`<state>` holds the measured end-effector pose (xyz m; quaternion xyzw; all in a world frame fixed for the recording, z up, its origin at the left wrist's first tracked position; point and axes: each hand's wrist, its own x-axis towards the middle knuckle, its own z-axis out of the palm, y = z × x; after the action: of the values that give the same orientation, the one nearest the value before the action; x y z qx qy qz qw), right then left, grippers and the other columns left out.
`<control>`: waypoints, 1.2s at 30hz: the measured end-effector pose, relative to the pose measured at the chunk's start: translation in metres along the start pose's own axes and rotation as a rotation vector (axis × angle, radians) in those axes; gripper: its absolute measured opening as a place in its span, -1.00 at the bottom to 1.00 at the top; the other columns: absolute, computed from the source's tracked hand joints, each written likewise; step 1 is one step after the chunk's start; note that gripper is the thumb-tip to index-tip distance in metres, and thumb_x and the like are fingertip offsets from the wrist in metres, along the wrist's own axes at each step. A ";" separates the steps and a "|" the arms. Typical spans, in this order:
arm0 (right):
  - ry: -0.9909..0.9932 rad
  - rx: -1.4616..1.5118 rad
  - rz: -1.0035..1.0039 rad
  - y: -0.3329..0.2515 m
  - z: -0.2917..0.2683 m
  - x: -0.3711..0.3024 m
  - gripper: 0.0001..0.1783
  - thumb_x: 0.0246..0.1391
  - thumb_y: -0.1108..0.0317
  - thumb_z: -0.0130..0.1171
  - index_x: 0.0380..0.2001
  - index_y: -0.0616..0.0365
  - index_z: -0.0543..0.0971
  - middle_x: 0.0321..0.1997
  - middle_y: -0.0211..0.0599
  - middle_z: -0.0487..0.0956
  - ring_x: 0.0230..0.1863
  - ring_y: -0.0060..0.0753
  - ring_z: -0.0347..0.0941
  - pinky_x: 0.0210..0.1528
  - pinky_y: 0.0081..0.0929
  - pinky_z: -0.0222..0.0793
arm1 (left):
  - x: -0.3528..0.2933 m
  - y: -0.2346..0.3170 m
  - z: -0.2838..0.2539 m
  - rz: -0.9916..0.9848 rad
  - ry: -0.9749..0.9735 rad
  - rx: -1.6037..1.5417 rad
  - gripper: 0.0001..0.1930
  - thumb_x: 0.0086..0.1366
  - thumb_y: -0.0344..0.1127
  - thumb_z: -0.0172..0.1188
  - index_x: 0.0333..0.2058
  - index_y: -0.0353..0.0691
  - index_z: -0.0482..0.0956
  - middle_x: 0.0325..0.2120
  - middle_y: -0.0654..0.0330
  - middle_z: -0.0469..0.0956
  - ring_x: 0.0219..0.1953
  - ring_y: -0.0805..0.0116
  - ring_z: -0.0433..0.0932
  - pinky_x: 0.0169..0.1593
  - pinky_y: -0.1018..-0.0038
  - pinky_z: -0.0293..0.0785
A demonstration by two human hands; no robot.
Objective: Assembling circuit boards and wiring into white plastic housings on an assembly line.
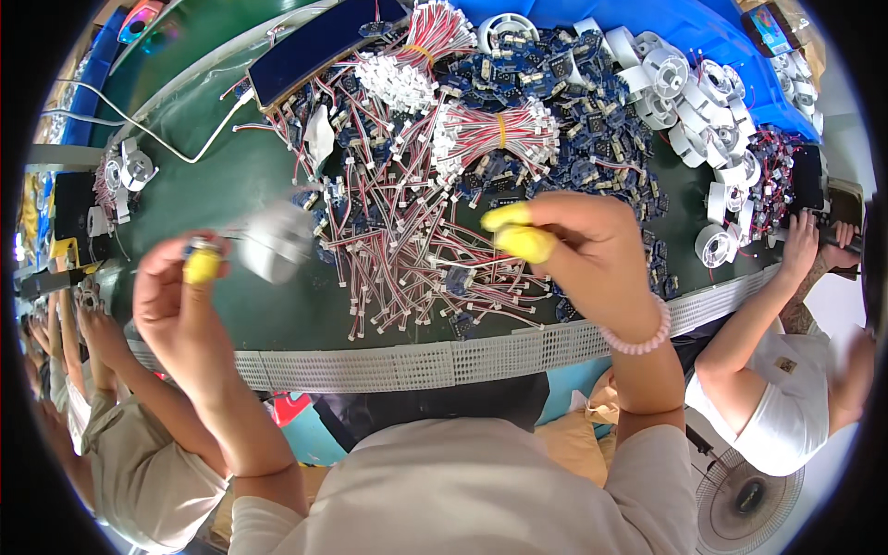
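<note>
My left hand [180,296], a yellow finger cot on its thumb, is closed on a small dark circuit board [202,244]. Beside it a white round plastic housing [276,242] is smeared by motion; a thin wire seems to run from it to the board. My right hand [583,245] has yellow cots on thumb and index finger, which are pinched close together above the parts pile. Whatever they hold, if anything, does not show. Beneath it lie loose red-and-white wire leads [416,250] with white connectors and a heap of blue circuit boards [606,139].
Bundled leads [495,139] lie mid-table, with a dark flat tray [319,46] behind. White housings [689,102] are piled at right near a blue bin [573,14]. A perforated white strip [398,368] edges the table. Co-workers sit left and right [777,388].
</note>
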<state>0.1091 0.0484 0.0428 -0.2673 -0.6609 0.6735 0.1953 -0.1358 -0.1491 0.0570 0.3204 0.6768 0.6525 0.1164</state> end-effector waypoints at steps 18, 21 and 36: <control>0.327 -0.063 -0.039 0.023 -0.003 -0.039 -0.79 -0.02 0.53 0.20 -0.24 0.24 0.58 -0.51 -0.39 0.54 -0.59 -0.77 0.33 -0.61 -0.79 0.19 | -0.031 -0.016 0.117 0.335 -0.818 0.432 -0.77 -0.20 -0.54 0.27 -0.49 -0.22 0.48 -0.36 0.20 0.47 -0.22 0.15 0.37 -0.15 0.31 0.32; 0.302 -0.629 -0.368 0.019 -0.009 -0.027 -0.73 -0.11 0.49 0.25 -0.24 0.22 0.57 -0.34 -0.22 0.57 -0.43 -0.30 0.49 -0.42 -0.56 0.39 | -0.025 -0.013 0.113 0.275 -0.743 0.346 -0.79 -0.14 -0.55 0.30 -0.50 -0.24 0.46 -0.41 0.18 0.53 -0.28 0.11 0.43 -0.20 0.33 0.35; 0.914 0.135 0.077 0.044 -0.007 -0.088 -0.76 0.08 0.43 0.13 -0.18 0.31 0.54 -0.45 -0.35 0.55 -0.61 -0.72 0.33 -0.64 -0.85 0.10 | -0.031 -0.015 0.075 0.204 -0.224 0.110 -0.79 0.15 -0.66 0.03 -0.20 -0.42 0.40 -0.22 0.08 0.41 -0.22 0.33 0.50 -0.26 0.56 0.53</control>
<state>0.1865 -0.0025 0.0085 -0.5479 -0.4511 0.5349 0.4585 -0.0726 -0.1058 0.0251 0.4642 0.6580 0.5832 0.1065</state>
